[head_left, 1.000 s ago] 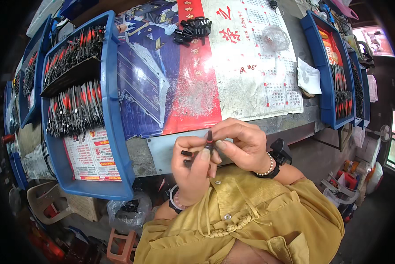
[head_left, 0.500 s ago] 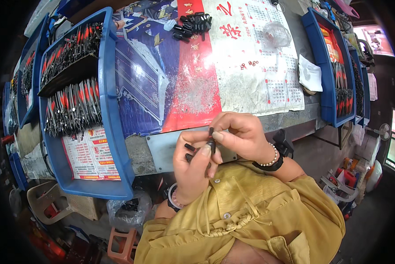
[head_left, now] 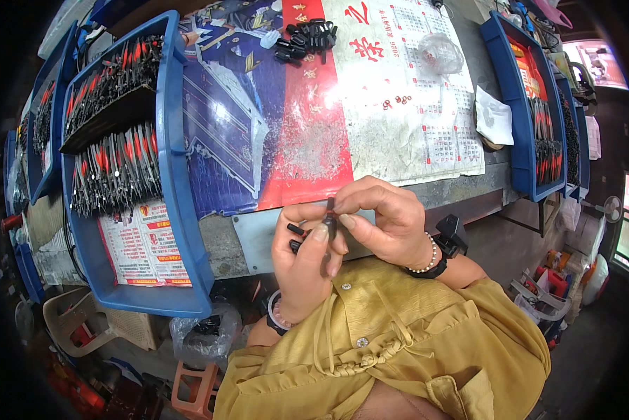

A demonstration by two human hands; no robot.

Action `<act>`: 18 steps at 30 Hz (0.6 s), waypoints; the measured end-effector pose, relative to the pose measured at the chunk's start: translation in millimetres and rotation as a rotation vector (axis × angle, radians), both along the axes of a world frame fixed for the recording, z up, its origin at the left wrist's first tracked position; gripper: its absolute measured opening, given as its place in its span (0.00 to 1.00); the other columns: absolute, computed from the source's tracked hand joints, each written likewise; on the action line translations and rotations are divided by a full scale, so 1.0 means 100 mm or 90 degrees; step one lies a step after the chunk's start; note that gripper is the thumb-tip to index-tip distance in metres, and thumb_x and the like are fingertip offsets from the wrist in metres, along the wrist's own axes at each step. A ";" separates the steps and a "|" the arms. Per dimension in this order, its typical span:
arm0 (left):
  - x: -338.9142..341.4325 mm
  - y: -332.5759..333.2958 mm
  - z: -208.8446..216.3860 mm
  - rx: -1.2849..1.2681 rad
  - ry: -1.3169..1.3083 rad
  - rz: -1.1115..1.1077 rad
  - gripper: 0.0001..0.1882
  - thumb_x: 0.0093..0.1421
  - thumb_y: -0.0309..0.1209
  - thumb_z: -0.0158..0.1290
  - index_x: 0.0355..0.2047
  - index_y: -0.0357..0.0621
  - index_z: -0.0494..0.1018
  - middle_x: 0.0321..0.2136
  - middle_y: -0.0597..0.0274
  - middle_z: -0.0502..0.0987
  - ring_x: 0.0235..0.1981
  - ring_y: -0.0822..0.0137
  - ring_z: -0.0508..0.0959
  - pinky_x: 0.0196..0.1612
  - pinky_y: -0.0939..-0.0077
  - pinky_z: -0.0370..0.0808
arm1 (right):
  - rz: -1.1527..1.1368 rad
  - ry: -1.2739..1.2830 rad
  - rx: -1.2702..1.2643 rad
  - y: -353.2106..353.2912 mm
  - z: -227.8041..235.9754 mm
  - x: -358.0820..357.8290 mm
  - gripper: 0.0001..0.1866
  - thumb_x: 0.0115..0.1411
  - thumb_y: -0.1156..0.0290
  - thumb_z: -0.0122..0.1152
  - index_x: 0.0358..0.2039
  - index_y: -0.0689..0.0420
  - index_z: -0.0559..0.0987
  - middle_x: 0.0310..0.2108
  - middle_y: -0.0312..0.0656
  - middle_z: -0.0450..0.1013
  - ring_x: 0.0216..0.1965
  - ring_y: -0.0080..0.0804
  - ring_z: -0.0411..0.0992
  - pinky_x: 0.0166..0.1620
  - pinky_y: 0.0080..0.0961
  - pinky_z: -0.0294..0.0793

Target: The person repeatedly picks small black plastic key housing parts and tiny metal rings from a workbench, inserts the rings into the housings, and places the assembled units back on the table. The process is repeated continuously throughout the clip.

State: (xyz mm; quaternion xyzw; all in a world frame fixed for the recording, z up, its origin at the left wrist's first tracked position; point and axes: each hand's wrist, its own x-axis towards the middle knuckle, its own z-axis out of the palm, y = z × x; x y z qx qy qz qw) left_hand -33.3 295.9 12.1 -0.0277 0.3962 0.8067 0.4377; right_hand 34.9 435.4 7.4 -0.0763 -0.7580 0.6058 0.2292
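Close to the table's front edge, my left hand [head_left: 304, 262] is closed around several small black tube-like pieces. Two black ends [head_left: 295, 229] stick out between its fingers. Another black piece [head_left: 330, 222] stands upright between its thumb and forefinger. My right hand [head_left: 391, 220] meets it from the other side, with bent fingertips at the top of that piece. Fingers cover most of the contact, so any small part there is hidden. Farther off on the table lie a heap of black pieces [head_left: 307, 40] and several small copper-coloured rings [head_left: 403, 100].
A blue tray [head_left: 201, 269] with rows of black and orange-red parts stands at the left. Another blue tray [head_left: 505, 84] stands at the right, beside a folded white cloth [head_left: 493, 117]. A clear plastic container [head_left: 440, 54] sits on the printed sheet [head_left: 377, 140].
Both hands have shifted slightly left. My right thumb has slid down off the top of the black piece, while the right fingertips stay beside it.
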 end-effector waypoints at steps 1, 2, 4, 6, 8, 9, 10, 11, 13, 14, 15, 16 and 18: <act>0.00 0.00 0.01 -0.015 0.010 0.000 0.07 0.63 0.22 0.44 0.42 0.38 0.63 0.22 0.57 0.73 0.13 0.78 0.65 0.16 0.87 0.62 | 0.001 0.006 0.022 0.00 0.00 0.00 0.05 0.54 0.81 0.58 0.33 0.65 0.76 0.31 0.47 0.74 0.32 0.36 0.75 0.36 0.27 0.74; 0.00 -0.01 0.01 -0.029 0.020 0.001 0.06 0.63 0.21 0.44 0.41 0.38 0.63 0.21 0.57 0.73 0.14 0.79 0.65 0.16 0.87 0.62 | 0.002 0.008 0.038 0.00 0.01 0.00 0.05 0.53 0.82 0.58 0.33 0.65 0.76 0.31 0.47 0.74 0.31 0.36 0.75 0.35 0.28 0.75; 0.01 -0.01 0.02 -0.057 0.044 0.007 0.05 0.63 0.20 0.44 0.39 0.39 0.62 0.21 0.57 0.73 0.14 0.79 0.65 0.16 0.87 0.62 | 0.018 0.015 0.033 -0.02 0.03 -0.01 0.05 0.51 0.82 0.59 0.31 0.65 0.75 0.29 0.46 0.74 0.28 0.36 0.75 0.32 0.27 0.74; 0.00 0.00 0.02 -0.057 0.051 0.007 0.05 0.62 0.19 0.44 0.38 0.39 0.62 0.21 0.57 0.72 0.14 0.79 0.65 0.16 0.86 0.62 | 0.038 0.034 0.039 0.00 0.06 -0.05 0.05 0.50 0.82 0.59 0.30 0.65 0.75 0.27 0.45 0.74 0.27 0.36 0.74 0.30 0.27 0.74; -0.02 -0.01 0.02 -0.033 0.041 0.004 0.05 0.62 0.18 0.44 0.37 0.40 0.61 0.21 0.57 0.73 0.14 0.79 0.65 0.16 0.87 0.62 | 0.084 -0.001 0.064 0.06 0.12 -0.10 0.04 0.50 0.80 0.59 0.28 0.63 0.74 0.26 0.45 0.73 0.26 0.38 0.74 0.29 0.28 0.74; -0.03 -0.02 0.02 -0.035 0.033 0.001 0.05 0.62 0.20 0.44 0.39 0.40 0.61 0.21 0.57 0.73 0.15 0.79 0.66 0.16 0.87 0.62 | 0.114 -0.020 0.082 0.11 0.17 -0.13 0.04 0.51 0.79 0.59 0.28 0.63 0.75 0.26 0.45 0.73 0.26 0.39 0.74 0.30 0.28 0.74; -0.05 -0.02 0.01 -0.013 0.004 0.002 0.06 0.63 0.21 0.44 0.40 0.40 0.62 0.22 0.57 0.73 0.15 0.79 0.66 0.17 0.87 0.62 | 0.138 -0.021 0.094 0.16 0.21 -0.18 0.04 0.51 0.79 0.59 0.28 0.63 0.75 0.26 0.45 0.73 0.26 0.39 0.74 0.30 0.28 0.74; -0.06 -0.03 0.01 0.009 -0.027 0.003 0.06 0.63 0.22 0.44 0.41 0.40 0.62 0.22 0.56 0.74 0.15 0.79 0.66 0.17 0.87 0.62 | 0.161 -0.021 0.115 0.23 0.24 -0.25 0.04 0.53 0.76 0.59 0.29 0.62 0.75 0.26 0.45 0.74 0.26 0.40 0.74 0.30 0.28 0.74; -0.10 -0.08 0.01 0.029 -0.066 0.001 0.09 0.63 0.24 0.44 0.44 0.39 0.62 0.23 0.56 0.74 0.15 0.78 0.66 0.18 0.86 0.62 | 0.086 -0.091 0.194 0.41 0.29 -0.42 0.05 0.55 0.74 0.58 0.31 0.62 0.76 0.27 0.45 0.74 0.26 0.39 0.74 0.31 0.27 0.74; -0.13 -0.10 0.00 0.028 -0.075 -0.004 0.12 0.63 0.25 0.44 0.47 0.38 0.63 0.23 0.56 0.75 0.15 0.78 0.66 0.18 0.86 0.62 | 0.024 -0.126 0.235 0.53 0.28 -0.55 0.06 0.56 0.73 0.58 0.32 0.62 0.76 0.27 0.44 0.74 0.27 0.39 0.74 0.31 0.27 0.73; -0.15 -0.13 0.00 0.029 -0.084 -0.010 0.14 0.64 0.26 0.44 0.50 0.38 0.63 0.24 0.56 0.75 0.15 0.78 0.65 0.18 0.86 0.62 | -0.027 -0.133 0.250 0.63 0.23 -0.71 0.07 0.55 0.73 0.59 0.33 0.63 0.77 0.28 0.44 0.75 0.27 0.36 0.74 0.32 0.26 0.73; -0.18 -0.16 -0.01 0.029 -0.092 -0.019 0.17 0.64 0.27 0.44 0.52 0.37 0.63 0.24 0.56 0.75 0.15 0.78 0.65 0.18 0.86 0.62 | -0.063 -0.098 0.282 0.73 0.16 -0.90 0.07 0.55 0.74 0.61 0.33 0.63 0.78 0.29 0.43 0.76 0.28 0.33 0.75 0.33 0.25 0.73; -0.20 -0.19 -0.03 0.039 -0.104 -0.029 0.20 0.64 0.31 0.44 0.55 0.37 0.62 0.26 0.56 0.76 0.16 0.77 0.66 0.19 0.85 0.63 | -0.101 -0.171 0.437 0.85 -0.01 -1.33 0.08 0.56 0.72 0.61 0.35 0.61 0.78 0.32 0.43 0.77 0.30 0.32 0.76 0.34 0.28 0.74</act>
